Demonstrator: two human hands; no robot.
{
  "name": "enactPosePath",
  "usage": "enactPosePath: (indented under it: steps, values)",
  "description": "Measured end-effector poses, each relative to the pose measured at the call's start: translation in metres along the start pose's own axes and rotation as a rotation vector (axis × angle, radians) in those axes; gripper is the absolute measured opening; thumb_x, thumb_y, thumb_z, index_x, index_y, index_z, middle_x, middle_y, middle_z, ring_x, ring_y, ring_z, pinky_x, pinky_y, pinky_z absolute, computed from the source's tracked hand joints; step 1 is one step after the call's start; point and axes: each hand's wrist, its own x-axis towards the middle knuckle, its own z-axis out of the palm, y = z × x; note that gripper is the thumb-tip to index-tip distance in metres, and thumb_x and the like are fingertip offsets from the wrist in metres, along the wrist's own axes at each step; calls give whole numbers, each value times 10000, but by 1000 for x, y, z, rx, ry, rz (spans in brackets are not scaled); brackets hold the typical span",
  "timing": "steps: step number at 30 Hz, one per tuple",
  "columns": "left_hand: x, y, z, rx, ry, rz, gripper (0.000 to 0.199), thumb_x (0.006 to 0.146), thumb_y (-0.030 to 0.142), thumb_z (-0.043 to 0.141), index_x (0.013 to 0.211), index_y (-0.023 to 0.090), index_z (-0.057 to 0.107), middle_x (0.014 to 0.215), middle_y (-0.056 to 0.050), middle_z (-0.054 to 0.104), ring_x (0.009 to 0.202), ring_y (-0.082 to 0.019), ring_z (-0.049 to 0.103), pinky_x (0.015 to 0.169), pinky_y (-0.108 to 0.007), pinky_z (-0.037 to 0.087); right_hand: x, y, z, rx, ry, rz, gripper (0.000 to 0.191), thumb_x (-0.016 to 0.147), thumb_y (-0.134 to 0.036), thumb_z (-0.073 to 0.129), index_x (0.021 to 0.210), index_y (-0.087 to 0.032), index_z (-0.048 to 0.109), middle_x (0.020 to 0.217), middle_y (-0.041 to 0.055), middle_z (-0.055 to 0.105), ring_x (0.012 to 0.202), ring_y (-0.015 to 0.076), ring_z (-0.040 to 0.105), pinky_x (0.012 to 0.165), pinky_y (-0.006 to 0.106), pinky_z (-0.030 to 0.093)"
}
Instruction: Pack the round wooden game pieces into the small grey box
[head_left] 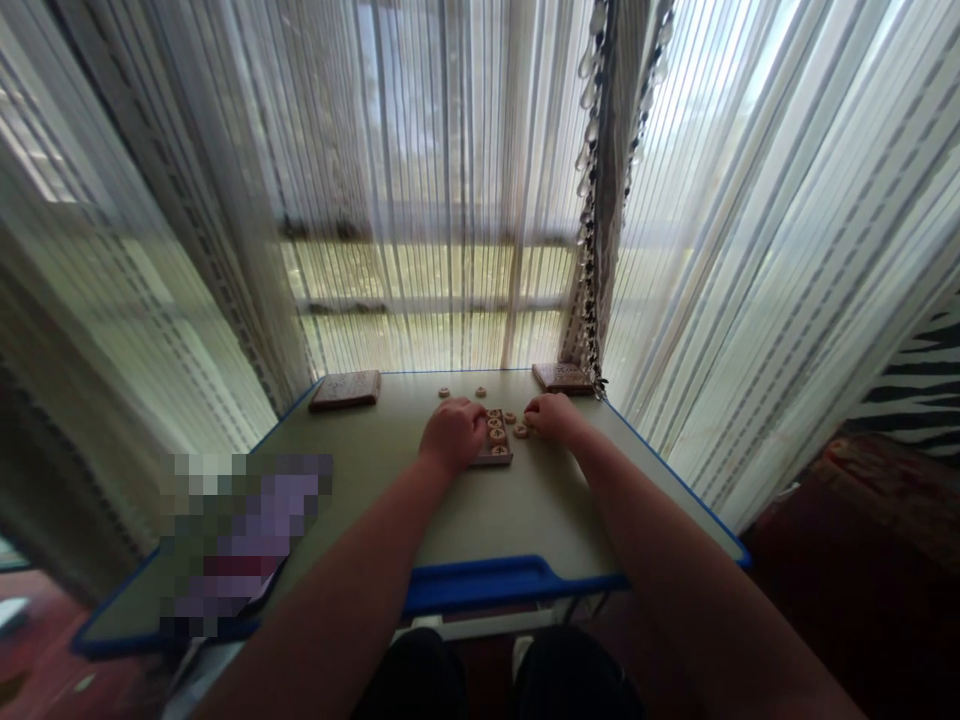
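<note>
A small shallow wooden box (491,461) lies on the table, with several round wooden Chinese chess pieces (496,436) in a row inside it. My left hand (454,435) rests over the left part of the box, its fingers curled down by the pieces; whatever is under them is hidden. To the right of the box, my right hand (553,418) has its fingertips pinched together on a chess piece (529,418), mostly covered by the fingers. One loose piece (521,431) lies just below these fingertips, and another loose piece (510,417) sits beside the box.
Two more pieces, a left one (444,392) and a right one (481,391), lie toward the far edge. A flat wooden case (345,390) is at far left, another case (562,377) at far right. A blurred-out purple item (259,530) lies front left. Blue trim (480,585) edges the table (375,480).
</note>
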Motion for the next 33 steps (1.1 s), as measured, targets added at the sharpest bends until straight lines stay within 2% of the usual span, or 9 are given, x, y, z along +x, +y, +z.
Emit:
enactPosePath:
  steps: [3, 7, 12, 15, 18, 23, 27, 28, 33]
  values:
    - [-3, 5, -6, 35, 10, 2, 222, 760, 203, 449, 830, 163, 656, 799, -66, 609, 814, -184, 517, 781, -316, 414, 1, 1, 0, -19, -22, 18, 295, 750, -302, 470, 903, -178, 690, 865, 73, 679, 851, 196, 582, 780, 251, 384]
    - [-7, 6, -12, 47, -15, -5, 220, 763, 202, 439, 802, 160, 652, 785, -66, 607, 803, -178, 515, 786, -310, 413, -2, 1, -2, -90, -27, 3, 308, 741, -355, 493, 871, -165, 697, 846, 101, 674, 908, 230, 552, 863, 311, 329]
    - [-11, 6, -11, 61, -36, -12, 207, 765, 204, 446, 781, 157, 647, 784, -66, 605, 805, -183, 513, 784, -317, 414, -6, -2, 0, -35, 30, 2, 311, 730, -370, 534, 900, -147, 670, 876, 103, 662, 887, 215, 552, 863, 316, 324]
    - [-12, 10, -11, 26, -7, 11, 214, 783, 224, 443, 791, 156, 646, 784, -64, 602, 808, -182, 512, 787, -317, 414, -8, -2, -2, 128, 104, 1, 294, 737, -353, 540, 916, -142, 640, 887, 80, 656, 837, 174, 565, 763, 259, 382]
    - [-12, 16, -12, -35, 35, 38, 244, 805, 302, 451, 794, 154, 646, 780, -67, 599, 808, -177, 515, 794, -318, 415, -13, -4, -14, 344, 157, -71, 285, 737, -356, 554, 897, -130, 622, 848, 67, 656, 746, 139, 577, 663, 224, 416]
    - [-15, 18, -14, -111, 64, 73, 273, 781, 354, 512, 949, 173, 629, 888, -67, 627, 870, -173, 534, 830, -322, 412, -36, -23, -29, 687, -30, -140, 284, 670, -327, 637, 874, -133, 611, 731, 52, 660, 545, 102, 561, 498, 204, 439]
    - [-17, 15, -12, -105, 7, 82, 288, 790, 329, 503, 1025, 208, 616, 953, -52, 647, 896, -163, 558, 843, -313, 413, -49, -33, -18, 976, 125, -180, 294, 683, -351, 616, 863, -119, 617, 672, 44, 646, 570, 121, 591, 533, 232, 480]
    - [-17, 14, -11, -100, -3, 80, 287, 794, 325, 498, 1029, 208, 615, 970, -53, 646, 907, -163, 559, 849, -312, 411, -50, -31, -14, 999, 112, -200, 299, 660, -342, 637, 854, -115, 622, 677, 44, 648, 572, 121, 592, 555, 241, 488]
    - [-17, 11, -9, -46, 18, 46, 279, 798, 345, 489, 982, 199, 638, 938, -58, 660, 861, -176, 575, 836, -323, 410, -45, -15, -3, 1203, 48, -119, 370, 628, -349, 667, 906, -109, 619, 724, 57, 660, 598, 120, 600, 607, 263, 492]
